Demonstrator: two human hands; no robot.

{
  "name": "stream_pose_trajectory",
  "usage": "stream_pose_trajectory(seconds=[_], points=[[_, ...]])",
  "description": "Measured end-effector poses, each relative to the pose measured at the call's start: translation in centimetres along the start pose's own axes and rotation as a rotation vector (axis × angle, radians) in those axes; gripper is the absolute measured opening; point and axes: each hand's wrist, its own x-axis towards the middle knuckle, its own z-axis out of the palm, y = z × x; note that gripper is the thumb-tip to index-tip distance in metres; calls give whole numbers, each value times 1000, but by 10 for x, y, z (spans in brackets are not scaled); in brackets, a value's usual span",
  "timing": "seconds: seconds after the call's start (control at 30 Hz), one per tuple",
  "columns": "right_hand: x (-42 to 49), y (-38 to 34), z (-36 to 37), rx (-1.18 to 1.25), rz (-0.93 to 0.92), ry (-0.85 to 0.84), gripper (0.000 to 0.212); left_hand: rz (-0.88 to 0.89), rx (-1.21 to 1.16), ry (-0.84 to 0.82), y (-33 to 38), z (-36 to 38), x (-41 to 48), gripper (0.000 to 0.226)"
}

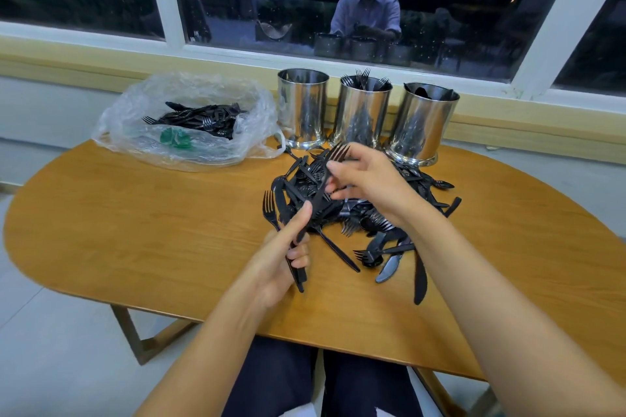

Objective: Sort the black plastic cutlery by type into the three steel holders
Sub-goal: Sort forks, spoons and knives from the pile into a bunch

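Mid-sort: our left hand (284, 257) gripped a few matte black forks (316, 201) by the handles, right hand (367, 179) pinched them near the tines over the mixed pile (372, 217), so the next move, we judged, was tines-up into the middle holder (364, 112), where forks already stood.

Hands: our left hand (281, 257) and right hand (366, 179) are bare.
Forearms: we see both uncovered up to the frame's bottom edge.
Legs: dark navy trousers (271, 379) show below the near edge of the oval brown wooden table (135, 230).
Window reflection: a pale collared shirt (367, 8).
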Motion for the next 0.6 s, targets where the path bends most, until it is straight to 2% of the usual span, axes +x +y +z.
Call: stream_pose_trajectory(seconds=[0.1,0.23,0.33,0.43,0.5,0.6], points=[[-8,0,9,-165,14,-104,6,-30,59,-95,-3,4,0,51],[-8,3,13,-281,-23,-140,9,-87,151,-204,-12,7,-3,34],[-8,3,13,-382,-54,-203,13,-151,145,-278,-15,6,-7,28],[-11,5,17,-585,-91,-267,16,-173,130,-293,-16,6,-8,19],[-14,9,21,-609,-129,-210,16,-170,109,-287,-16,6,-8,15],[-17,14,21,-526,-159,-95,28,-182,131,-292,-15,7,-8,13]])
